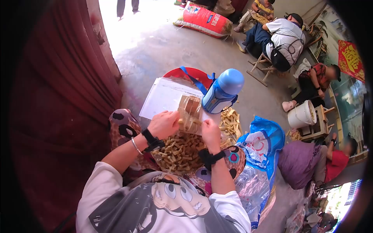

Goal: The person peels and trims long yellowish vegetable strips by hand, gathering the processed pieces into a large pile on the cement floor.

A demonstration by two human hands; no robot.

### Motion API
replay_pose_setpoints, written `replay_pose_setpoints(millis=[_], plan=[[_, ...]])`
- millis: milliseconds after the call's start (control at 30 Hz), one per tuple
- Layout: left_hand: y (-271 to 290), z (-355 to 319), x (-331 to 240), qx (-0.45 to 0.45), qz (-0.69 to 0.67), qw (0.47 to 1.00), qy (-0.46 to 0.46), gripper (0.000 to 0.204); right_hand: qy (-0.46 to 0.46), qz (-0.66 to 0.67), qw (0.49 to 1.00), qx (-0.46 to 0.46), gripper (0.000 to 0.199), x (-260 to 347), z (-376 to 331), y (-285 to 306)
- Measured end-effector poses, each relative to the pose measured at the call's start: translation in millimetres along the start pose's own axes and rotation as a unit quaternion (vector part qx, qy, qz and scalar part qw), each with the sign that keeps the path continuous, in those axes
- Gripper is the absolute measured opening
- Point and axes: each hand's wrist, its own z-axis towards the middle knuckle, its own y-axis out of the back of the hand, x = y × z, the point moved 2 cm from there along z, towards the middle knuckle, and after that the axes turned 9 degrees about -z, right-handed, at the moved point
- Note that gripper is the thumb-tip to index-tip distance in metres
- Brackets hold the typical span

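My left hand (pixel 164 124) and my right hand (pixel 211 133) are both closed in a pinch, held level with each other. A thin pale yellow strip (pixel 189 122) stretches between their fingertips; its ends are hidden in the fingers. Just beyond it, a brown block (pixel 190 105) lies under clear tape or film on a white board (pixel 161 97). Below my hands, a heap of small tan folded pieces (pixel 178 153) fills the space between my knees. Loose pale strips (pixel 232 121) are piled past my right hand.
A blue bottle (pixel 223 91) with a strap stands on the board, close beyond my right hand. Under the board shows a red basin (pixel 173 73). A blue and clear plastic bag (pixel 256 155) lies at my right. Several people sit farther right, near a white bucket (pixel 302 114).
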Motion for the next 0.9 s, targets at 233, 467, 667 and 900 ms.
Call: replay_pose_setpoints(millis=[233,467,667,900], plan=[[17.1,-39.9,-41.1,-0.074,-0.026,0.982,-0.174,0.028,-0.186,0.436,0.825,0.307,0.019,51.3,-53.6,29.9],[30.5,-50.0,-10.2,-0.05,0.002,0.994,-0.094,0.014,-0.093,0.325,0.803,0.49,0.026,34.7,-72.7,44.3],[-5.5,-106.9,-15.9,0.275,-0.403,0.864,0.121,0.024,-0.078,0.482,0.775,0.4,0.039,54.9,-75.0,33.3],[13.5,-84.9,-9.4,0.157,-0.539,0.814,0.151,0.023,-0.082,0.451,0.818,0.348,0.021,63.5,-97.5,8.4]])
